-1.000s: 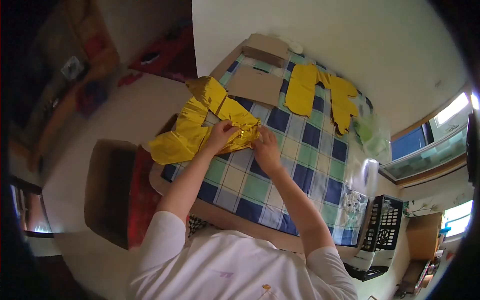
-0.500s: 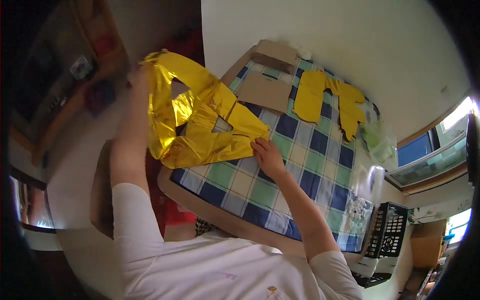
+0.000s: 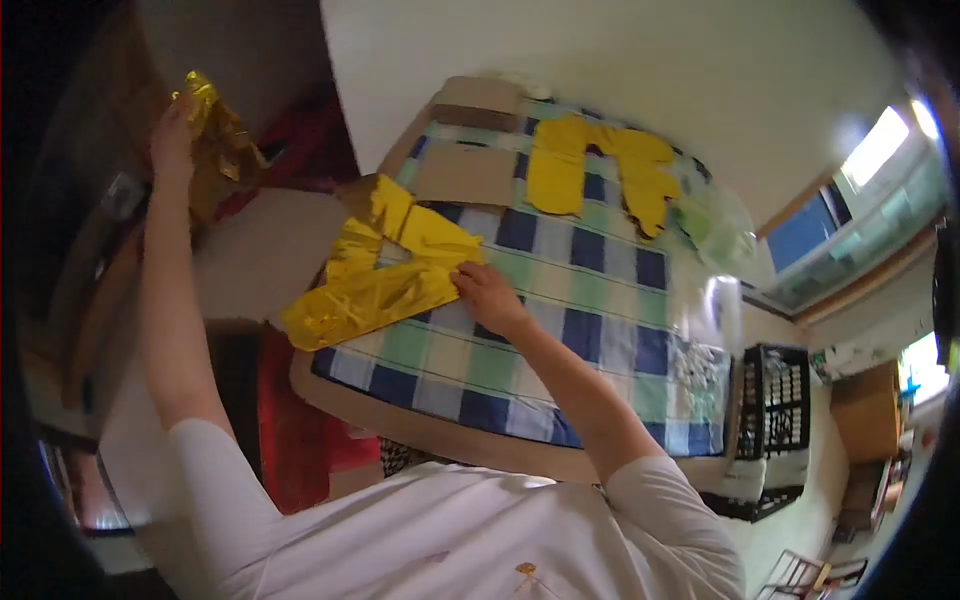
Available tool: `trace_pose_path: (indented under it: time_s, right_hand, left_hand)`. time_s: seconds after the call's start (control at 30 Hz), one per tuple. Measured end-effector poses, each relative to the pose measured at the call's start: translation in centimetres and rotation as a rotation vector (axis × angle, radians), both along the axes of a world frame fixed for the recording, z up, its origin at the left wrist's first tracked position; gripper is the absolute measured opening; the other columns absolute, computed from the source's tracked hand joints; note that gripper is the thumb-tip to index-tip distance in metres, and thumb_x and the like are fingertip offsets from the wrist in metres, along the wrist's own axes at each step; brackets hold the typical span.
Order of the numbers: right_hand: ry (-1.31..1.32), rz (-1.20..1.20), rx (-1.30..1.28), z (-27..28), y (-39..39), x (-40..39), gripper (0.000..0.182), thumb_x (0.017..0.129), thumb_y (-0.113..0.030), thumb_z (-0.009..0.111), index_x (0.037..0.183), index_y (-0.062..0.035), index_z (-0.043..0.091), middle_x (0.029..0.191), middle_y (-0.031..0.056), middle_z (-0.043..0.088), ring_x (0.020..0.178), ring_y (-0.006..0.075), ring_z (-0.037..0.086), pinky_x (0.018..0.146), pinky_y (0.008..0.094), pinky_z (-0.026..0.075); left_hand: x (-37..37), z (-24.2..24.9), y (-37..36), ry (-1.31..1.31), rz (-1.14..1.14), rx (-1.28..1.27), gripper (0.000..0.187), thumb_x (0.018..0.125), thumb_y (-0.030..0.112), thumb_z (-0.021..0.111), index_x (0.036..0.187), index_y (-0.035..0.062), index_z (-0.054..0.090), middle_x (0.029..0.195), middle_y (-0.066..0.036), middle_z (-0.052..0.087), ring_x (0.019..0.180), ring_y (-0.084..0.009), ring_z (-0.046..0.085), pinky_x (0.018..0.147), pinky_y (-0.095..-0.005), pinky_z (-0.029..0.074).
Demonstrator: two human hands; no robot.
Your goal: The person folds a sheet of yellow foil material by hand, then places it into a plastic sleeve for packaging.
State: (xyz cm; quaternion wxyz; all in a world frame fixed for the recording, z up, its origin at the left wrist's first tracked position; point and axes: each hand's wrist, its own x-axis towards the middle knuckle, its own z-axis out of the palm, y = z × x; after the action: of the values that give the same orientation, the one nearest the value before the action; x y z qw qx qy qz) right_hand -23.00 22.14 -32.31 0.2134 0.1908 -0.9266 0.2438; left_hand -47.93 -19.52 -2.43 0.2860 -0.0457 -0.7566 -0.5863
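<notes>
My left hand is raised far out to the left, off the table, gripping a crumpled gold foil balloon. My right hand presses down on the edge of a second flat gold foil balloon, which lies on the checked tablecloth and hangs over the table's left edge. Further back on the cloth lie two flat yellow foil balloons.
Brown cardboard pieces lie at the table's far left corner. A clear plastic bag sits at the far right, a black basket beside the table on the right. A red seat stands below the left edge.
My left hand has lifted one gold balloon off the table and swung it up and out to the left. My right hand has stayed pressed on the other gold balloon.
</notes>
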Motion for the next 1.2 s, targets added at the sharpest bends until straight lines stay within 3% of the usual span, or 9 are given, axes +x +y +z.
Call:
trace_pose_path:
  time_s: [0.2, 0.33, 0.4, 0.5, 0.63, 0.73, 1.0, 1.13, 1.2]
  right_hand:
    - [-0.073, -0.248, -0.306, 2.6, 2.5, 5.6, 0.038, 0.082, -0.002, 0.057, 0.119, -0.0097, 0.056, 0.119, 0.0176, 0.057, 0.108, 0.0343, 0.055, 0.092, 0.0394, 0.046]
    - [-0.362, -0.507, -0.568, 2.2, 12.1, 12.0, 0.033, 0.085, -0.003, 0.051, 0.116, -0.0094, 0.060, 0.102, 0.0154, 0.066, 0.098, 0.0278, 0.064, 0.082, 0.0351, 0.049]
    - [-0.361, -0.506, -0.581, 3.2, 16.0, 17.1, 0.027, 0.086, -0.004, 0.054, 0.111, -0.0090, 0.062, 0.089, 0.0099, 0.069, 0.086, 0.0200, 0.067, 0.075, 0.0298, 0.051]
    - [-0.510, -0.587, -0.863, 0.9, 18.6, 22.4, 0.030, 0.087, -0.006, 0.058, 0.117, -0.0099, 0.057, 0.086, 0.0065, 0.068, 0.081, 0.0127, 0.064, 0.072, 0.0272, 0.050]
    - [-0.448, -0.576, -1.034, 0.9, 16.9, 24.7, 0.041, 0.091, -0.012, 0.058, 0.130, -0.0112, 0.044, 0.085, 0.0079, 0.066, 0.075, 0.0139, 0.063, 0.067, 0.0279, 0.051]
    - [-0.330, -0.665, -1.425, 2.2, 15.7, 22.5, 0.050, 0.092, -0.014, 0.058, 0.136, -0.0111, 0.034, 0.085, 0.0094, 0.065, 0.070, 0.0138, 0.063, 0.060, 0.0278, 0.052]
    - [-0.143, -1.004, -0.577, 1.4, 16.7, 18.2, 0.066, 0.078, 0.000, 0.060, 0.137, -0.0138, 0.034, 0.067, 0.0110, 0.059, 0.062, 0.0269, 0.062, 0.062, 0.0354, 0.053]
    - [-0.041, -0.982, -0.231, 1.4, 17.5, 17.8, 0.052, 0.078, -0.005, 0.057, 0.129, -0.0126, 0.047, 0.107, 0.0172, 0.058, 0.099, 0.0325, 0.057, 0.084, 0.0427, 0.047]
    - [0.028, -1.006, -0.063, 1.3, 18.8, 17.6, 0.047, 0.079, -0.007, 0.057, 0.125, -0.0108, 0.051, 0.117, 0.0168, 0.055, 0.109, 0.0335, 0.052, 0.092, 0.0451, 0.043]
  left_hand:
    - [17.0, -6.2, 25.7, 0.171, -0.739, -0.351, 0.031, 0.084, 0.018, 0.063, 0.112, 0.0064, 0.065, 0.115, -0.007, 0.063, 0.106, -0.0191, 0.056, 0.091, -0.0337, 0.044]
    - [26.3, -16.0, 32.8, 0.357, -1.487, -0.518, 0.033, 0.076, -0.003, 0.063, 0.106, 0.0102, 0.069, 0.119, -0.008, 0.062, 0.115, -0.0269, 0.055, 0.098, -0.0377, 0.042]
    - [29.5, -21.6, 33.4, 0.102, -1.661, -0.500, 0.027, 0.079, 0.001, 0.063, 0.104, 0.0106, 0.069, 0.119, -0.008, 0.062, 0.115, -0.0278, 0.054, 0.096, -0.0373, 0.043]
    - [31.5, -27.8, 31.8, 0.090, -1.627, -0.791, 0.024, 0.084, 0.016, 0.065, 0.107, 0.0126, 0.069, 0.124, -0.009, 0.060, 0.123, -0.0306, 0.049, 0.102, -0.0438, 0.038]
    - [34.8, -26.3, 29.5, 0.010, -1.613, -0.872, 0.042, 0.082, 0.037, 0.068, 0.118, 0.0156, 0.063, 0.135, -0.010, 0.052, 0.137, -0.0322, 0.033, 0.108, -0.0594, 0.020]
    - [35.9, -25.5, 29.3, -0.043, -1.570, -0.823, 0.045, 0.083, 0.035, 0.067, 0.122, 0.0138, 0.060, 0.133, -0.011, 0.053, 0.135, -0.0324, 0.035, 0.108, -0.0576, 0.022]
    - [33.0, -27.6, 30.2, 0.060, -1.182, -0.638, 0.050, 0.080, 0.034, 0.069, 0.125, 0.0137, 0.057, 0.136, -0.013, 0.048, 0.132, -0.0336, 0.036, 0.108, -0.0571, 0.023]
    - [31.5, -28.5, 30.7, 0.183, -0.862, -0.962, 0.054, 0.081, 0.036, 0.067, 0.129, 0.0164, 0.054, 0.146, -0.011, 0.035, 0.136, -0.0349, 0.029, 0.109, -0.0573, 0.021]
    - [30.8, -28.7, 30.9, 0.224, -0.967, -1.036, 0.056, 0.082, 0.037, 0.065, 0.132, 0.0173, 0.051, 0.146, -0.012, 0.035, 0.136, -0.0347, 0.029, 0.109, -0.0576, 0.020]
